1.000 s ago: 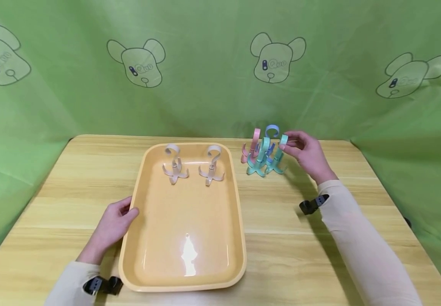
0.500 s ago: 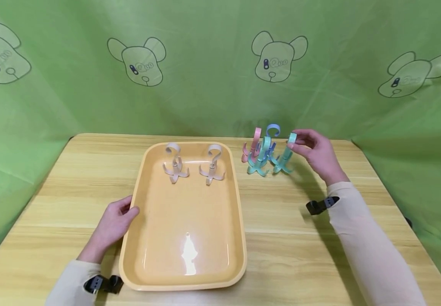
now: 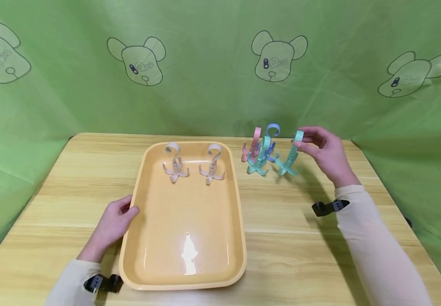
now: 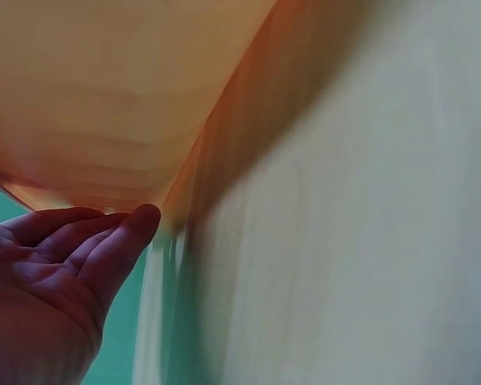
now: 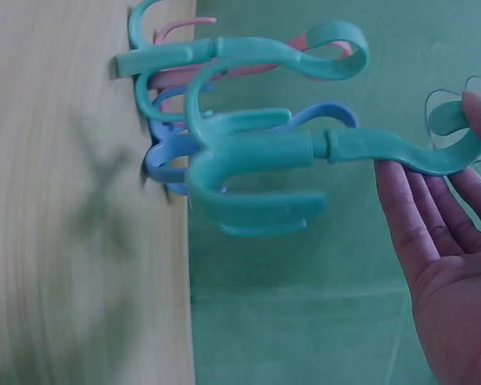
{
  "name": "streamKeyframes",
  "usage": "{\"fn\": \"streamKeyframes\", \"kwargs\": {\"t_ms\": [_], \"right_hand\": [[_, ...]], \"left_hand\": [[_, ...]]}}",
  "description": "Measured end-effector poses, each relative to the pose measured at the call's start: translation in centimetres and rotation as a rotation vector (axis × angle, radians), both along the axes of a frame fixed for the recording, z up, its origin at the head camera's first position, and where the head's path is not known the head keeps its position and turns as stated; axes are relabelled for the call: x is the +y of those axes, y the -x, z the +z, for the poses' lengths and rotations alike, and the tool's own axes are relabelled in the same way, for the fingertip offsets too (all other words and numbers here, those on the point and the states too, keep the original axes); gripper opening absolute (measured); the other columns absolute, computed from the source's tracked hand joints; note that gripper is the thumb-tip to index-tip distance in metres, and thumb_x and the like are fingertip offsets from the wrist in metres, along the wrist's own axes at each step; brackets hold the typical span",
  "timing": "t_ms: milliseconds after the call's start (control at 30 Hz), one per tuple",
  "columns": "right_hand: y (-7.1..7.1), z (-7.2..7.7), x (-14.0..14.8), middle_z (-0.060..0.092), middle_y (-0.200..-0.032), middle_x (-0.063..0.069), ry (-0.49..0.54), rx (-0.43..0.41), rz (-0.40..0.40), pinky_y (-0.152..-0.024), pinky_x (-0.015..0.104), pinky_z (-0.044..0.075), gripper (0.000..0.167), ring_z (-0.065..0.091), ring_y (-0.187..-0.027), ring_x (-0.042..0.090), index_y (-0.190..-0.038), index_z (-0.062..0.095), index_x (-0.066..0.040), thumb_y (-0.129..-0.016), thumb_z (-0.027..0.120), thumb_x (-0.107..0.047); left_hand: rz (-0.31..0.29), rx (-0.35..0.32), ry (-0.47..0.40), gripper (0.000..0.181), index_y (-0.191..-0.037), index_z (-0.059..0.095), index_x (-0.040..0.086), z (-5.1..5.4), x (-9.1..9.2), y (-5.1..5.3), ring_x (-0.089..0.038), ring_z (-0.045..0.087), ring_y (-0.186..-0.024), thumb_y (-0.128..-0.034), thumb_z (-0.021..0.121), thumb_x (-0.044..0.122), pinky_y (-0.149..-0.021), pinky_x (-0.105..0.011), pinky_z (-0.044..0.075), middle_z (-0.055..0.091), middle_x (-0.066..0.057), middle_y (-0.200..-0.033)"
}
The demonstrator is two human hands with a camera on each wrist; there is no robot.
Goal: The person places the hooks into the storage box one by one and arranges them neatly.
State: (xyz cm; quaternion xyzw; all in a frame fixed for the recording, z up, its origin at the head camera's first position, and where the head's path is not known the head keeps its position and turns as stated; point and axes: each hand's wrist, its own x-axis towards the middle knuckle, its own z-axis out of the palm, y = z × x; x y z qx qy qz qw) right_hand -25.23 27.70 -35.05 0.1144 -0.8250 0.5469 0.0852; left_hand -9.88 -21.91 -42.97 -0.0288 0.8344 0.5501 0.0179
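My right hand point(image 3: 325, 155) pinches the curled top of a turquoise rotating hook hanger point(image 3: 292, 153) between thumb and fingers. In the right wrist view this hanger point(image 5: 260, 156) is off the table, its prongs facing down. Just left of it stand a second turquoise hook hanger point(image 3: 261, 154), a pink one point(image 3: 256, 138) and a blue one point(image 3: 272, 128), the last two partly hidden. My left hand point(image 3: 113, 223) holds the left rim of a yellow-orange tray point(image 3: 241, 216), thumb at the rim, fingers point(image 4: 116, 249) against its outer side. Two pale hook hangers point(image 3: 175, 170) stand inside the tray's far end.
The wooden table point(image 3: 293, 255) carries everything. Behind its far edge hangs a green curtain point(image 3: 205, 102) with bear-head outlines, and it also encloses both sides. The standing hangers are close to that far edge.
My right hand has moved right with the turquoise hook hanger, pulling it away from the other hangers and lifting it. The left hand and the tray have stayed put.
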Motion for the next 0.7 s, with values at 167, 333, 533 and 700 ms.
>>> {"fn": "streamKeyframes", "kwargs": {"t_ms": [167, 333, 533, 700], "right_hand": [[-0.7, 0.6, -0.4, 0.063, -0.107, 0.004, 0.007, 0.015, 0.020, -0.080, 0.019, 0.053, 0.040, 0.059, -0.100, 0.016, -0.126, 0.062, -0.003, -0.089, 0.074, -0.013], [-1.3, 1.1, -1.3, 0.064, -0.107, 0.005, 0.030, 0.038, 0.056, -0.080, 0.020, 0.054, 0.039, 0.060, -0.099, 0.017, -0.124, 0.063, -0.003, -0.087, 0.074, -0.008], [-2.1, 1.7, -2.4, 0.065, -0.105, 0.008, 0.077, 0.062, 0.106, -0.082, 0.022, 0.054, 0.038, 0.062, -0.097, 0.019, -0.122, 0.064, 0.000, -0.085, 0.074, -0.001], [-2.5, 2.0, -3.2, 0.065, -0.106, 0.008, 0.041, 0.105, 0.113, -0.086, 0.022, 0.053, 0.038, 0.061, -0.098, 0.019, -0.122, 0.063, 0.001, -0.086, 0.074, -0.003]], "left_hand": [[-0.001, 0.007, 0.016, 0.041, -0.132, 0.052, -0.015, 0.1, 0.0, 0.0, -0.029, 0.068, -0.081, -0.0943, 0.051, 0.003, -0.064, -0.030, 0.058, 0.065, -0.031, -0.106], [0.005, 0.006, 0.021, 0.041, -0.131, 0.053, -0.015, 0.0, 0.1, 0.0, -0.029, 0.068, -0.080, -0.0942, 0.050, 0.002, -0.065, -0.029, 0.058, 0.065, -0.031, -0.106], [0.006, 0.005, 0.014, 0.041, -0.131, 0.054, -0.014, 0.1, 0.2, -0.1, -0.027, 0.068, -0.080, -0.0940, 0.050, 0.002, -0.065, -0.029, 0.058, 0.065, -0.031, -0.106], [0.009, 0.007, 0.024, 0.040, -0.130, 0.055, -0.014, 0.1, 0.1, 0.0, -0.027, 0.068, -0.080, -0.0937, 0.051, 0.002, -0.065, -0.029, 0.058, 0.065, -0.030, -0.105]]}}
